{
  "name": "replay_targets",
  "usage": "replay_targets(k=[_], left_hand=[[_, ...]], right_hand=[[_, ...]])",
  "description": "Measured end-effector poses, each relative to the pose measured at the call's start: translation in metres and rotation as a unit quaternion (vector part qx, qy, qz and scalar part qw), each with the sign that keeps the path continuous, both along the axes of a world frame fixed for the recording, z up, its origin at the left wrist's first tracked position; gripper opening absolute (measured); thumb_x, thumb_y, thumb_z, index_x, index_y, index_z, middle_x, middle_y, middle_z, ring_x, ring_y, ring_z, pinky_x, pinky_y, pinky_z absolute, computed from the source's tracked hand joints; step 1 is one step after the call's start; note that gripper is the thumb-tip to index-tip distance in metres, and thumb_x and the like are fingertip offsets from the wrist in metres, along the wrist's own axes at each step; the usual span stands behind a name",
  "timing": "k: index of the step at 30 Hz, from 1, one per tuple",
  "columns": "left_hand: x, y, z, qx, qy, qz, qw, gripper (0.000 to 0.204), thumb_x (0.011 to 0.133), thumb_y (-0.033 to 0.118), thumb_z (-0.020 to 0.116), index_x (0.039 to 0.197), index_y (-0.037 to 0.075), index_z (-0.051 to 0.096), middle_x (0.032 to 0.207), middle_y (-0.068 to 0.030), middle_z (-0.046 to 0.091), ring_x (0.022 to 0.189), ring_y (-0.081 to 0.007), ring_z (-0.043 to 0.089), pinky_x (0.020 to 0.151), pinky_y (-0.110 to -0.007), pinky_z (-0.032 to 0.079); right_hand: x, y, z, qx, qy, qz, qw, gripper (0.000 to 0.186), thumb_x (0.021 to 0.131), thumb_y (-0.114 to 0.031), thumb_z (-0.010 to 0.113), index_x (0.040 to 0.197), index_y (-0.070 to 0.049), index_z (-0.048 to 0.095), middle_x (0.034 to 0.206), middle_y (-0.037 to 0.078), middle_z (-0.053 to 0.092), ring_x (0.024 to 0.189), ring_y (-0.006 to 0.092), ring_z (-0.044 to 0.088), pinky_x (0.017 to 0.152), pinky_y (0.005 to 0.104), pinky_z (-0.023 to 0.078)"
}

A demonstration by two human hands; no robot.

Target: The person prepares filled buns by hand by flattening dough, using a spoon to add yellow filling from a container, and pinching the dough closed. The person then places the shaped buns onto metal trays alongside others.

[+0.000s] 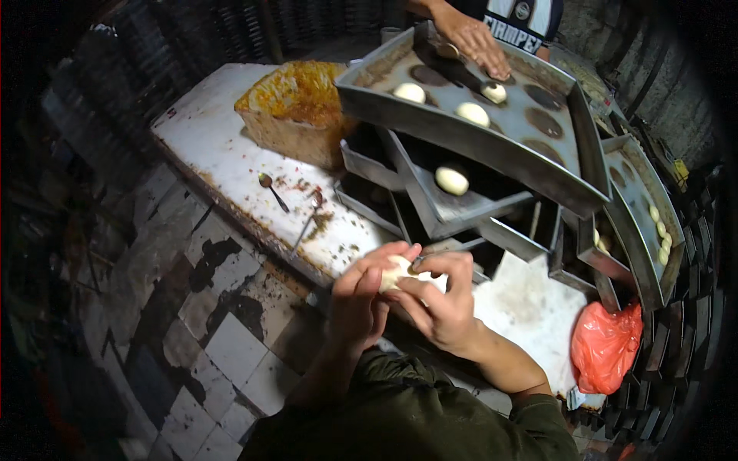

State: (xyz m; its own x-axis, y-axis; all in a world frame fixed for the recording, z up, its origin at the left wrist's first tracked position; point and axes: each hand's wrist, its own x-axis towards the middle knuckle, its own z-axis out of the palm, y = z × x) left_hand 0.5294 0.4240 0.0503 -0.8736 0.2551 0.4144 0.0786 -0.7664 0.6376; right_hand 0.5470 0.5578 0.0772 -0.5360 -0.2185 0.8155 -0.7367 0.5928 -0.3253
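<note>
A piece of pale dough (393, 273) is pinched between my two hands, in front of my body at the table's near edge. My left hand (360, 296) cups it from the left. The fingers of my right hand (444, 298) press on its right side, so part of the dough is hidden. Just beyond my hands, a pale dough ball (452, 181) lies in a metal tray (461, 209). Above that, a larger metal tray (469, 132) rests on the stack and holds several dough balls (473, 114).
Another person's hand (475, 40) reaches over the large tray. A tub smeared orange (288, 144) and a spoon (266, 181) with scattered crumbs are on the white table (207, 96). At right are a red plastic bag (606, 347) and a tray (653, 265) with small dough pieces.
</note>
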Motion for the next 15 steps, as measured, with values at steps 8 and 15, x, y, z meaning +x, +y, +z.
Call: replay_targets(k=[8, 15], left_hand=[[-0.101, -0.070, 0.018, -0.048, 0.049, -0.015, 0.998, 0.037, 0.095, 0.025, 0.044, 0.117, -0.004, 0.045, 0.129, -0.0232, 0.040, 0.120, -0.0373, 0.043, 0.099, -0.044, 0.036], [-0.148, -0.058, 0.040, -0.068, 0.149, 0.039, 0.986, 0.034, 0.092, 0.028, 0.048, 0.105, -0.004, 0.048, 0.107, -0.0220, 0.052, 0.099, -0.0258, 0.053, 0.087, -0.036, 0.043]], right_hand=[[-0.087, -0.073, 0.023, -0.074, -0.053, 0.023, 0.996, 0.028, 0.071, -0.019, 0.073, 0.090, -0.001, 0.063, 0.082, 0.009, 0.054, 0.070, 0.0217, 0.052, 0.063, 0.0314, 0.045], [-0.129, -0.093, 0.053, -0.339, -0.053, -0.106, 0.933, 0.018, 0.066, -0.002, 0.074, 0.079, -0.003, 0.061, 0.081, 0.008, 0.048, 0.071, 0.0195, 0.047, 0.064, 0.0287, 0.040]])
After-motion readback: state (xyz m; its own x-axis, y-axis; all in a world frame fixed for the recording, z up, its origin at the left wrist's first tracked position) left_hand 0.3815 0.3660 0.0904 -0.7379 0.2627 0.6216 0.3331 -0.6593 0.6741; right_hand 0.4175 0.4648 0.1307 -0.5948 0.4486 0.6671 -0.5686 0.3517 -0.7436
